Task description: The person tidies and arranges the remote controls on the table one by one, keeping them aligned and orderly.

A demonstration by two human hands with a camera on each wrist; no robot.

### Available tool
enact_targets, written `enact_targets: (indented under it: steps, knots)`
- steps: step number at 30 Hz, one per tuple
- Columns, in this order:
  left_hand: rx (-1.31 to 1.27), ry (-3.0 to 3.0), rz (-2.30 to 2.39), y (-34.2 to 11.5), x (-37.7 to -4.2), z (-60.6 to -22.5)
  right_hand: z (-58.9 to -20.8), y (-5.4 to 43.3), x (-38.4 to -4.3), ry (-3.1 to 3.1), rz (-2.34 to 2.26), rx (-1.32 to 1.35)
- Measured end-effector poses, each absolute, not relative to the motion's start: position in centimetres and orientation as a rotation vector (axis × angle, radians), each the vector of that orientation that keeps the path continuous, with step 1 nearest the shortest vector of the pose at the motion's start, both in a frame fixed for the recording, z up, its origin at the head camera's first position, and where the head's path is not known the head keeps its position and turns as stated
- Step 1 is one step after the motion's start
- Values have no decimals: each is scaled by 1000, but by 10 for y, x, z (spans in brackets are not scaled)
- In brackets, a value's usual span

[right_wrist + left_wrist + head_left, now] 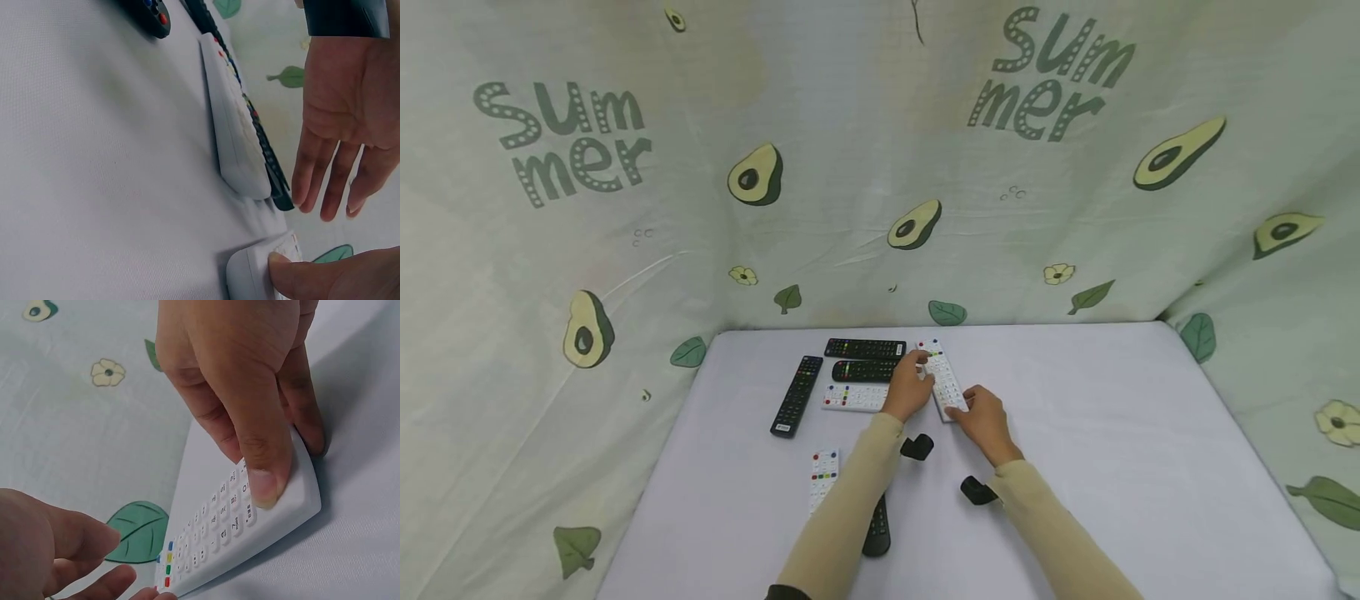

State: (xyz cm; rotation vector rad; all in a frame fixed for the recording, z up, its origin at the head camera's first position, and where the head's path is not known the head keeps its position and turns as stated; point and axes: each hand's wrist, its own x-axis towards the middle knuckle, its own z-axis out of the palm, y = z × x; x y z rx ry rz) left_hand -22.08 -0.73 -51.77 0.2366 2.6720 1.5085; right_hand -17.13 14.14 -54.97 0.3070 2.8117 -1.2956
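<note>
A white remote control (pixel 943 375) lies slanted near the back of the table, its buttons facing up. My right hand (pixel 987 421) pinches its near end, with the thumb pressing on the buttons' face and the fingers along the far side in the left wrist view. Beside the remote's upper left edge is my left hand (pixel 907 388). Its fingers look straight and loose in the right wrist view, with nothing held. Just left of that hand lies another white remote (pixel 853 397), partly hidden behind it, below two black remotes (pixel 865 348) set crosswise.
A black remote (pixel 797 397) lies slanted at the left. Nearer, a white remote (pixel 823 475) and a black one (pixel 877 527) are partly covered by the left sleeve. The white table (pixel 1120 433) meets a printed cloth backdrop (pixel 850 108) at its back edge.
</note>
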Motion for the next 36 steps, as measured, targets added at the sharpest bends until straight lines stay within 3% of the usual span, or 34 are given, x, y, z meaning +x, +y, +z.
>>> enact_targets:
  steps: [36]
  knots:
    - [162, 2522, 1337, 17, -247, -537, -542, 204, -145, 2752, -1172, 332]
